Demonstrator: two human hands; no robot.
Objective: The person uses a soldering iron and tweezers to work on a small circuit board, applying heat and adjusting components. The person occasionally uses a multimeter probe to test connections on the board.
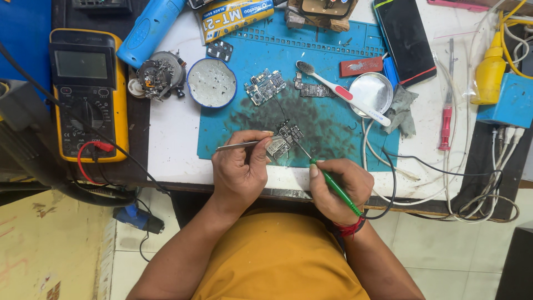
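Left hand (240,173) pinches tweezers (247,145); right hand (336,189) grips a green soldering iron (327,180) on 1 circuit board (284,140) at the blue mat's (333,125) 6 o'clock edge.

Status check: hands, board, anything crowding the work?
Left hand pinching tweezers at small circuit board. Right hand holds green-handled soldering iron, tip at board. Spare board, toothbrush lie clear.

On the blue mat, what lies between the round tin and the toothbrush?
In the head view, two small circuit boards: one beside the tin, a darker one under the toothbrush.
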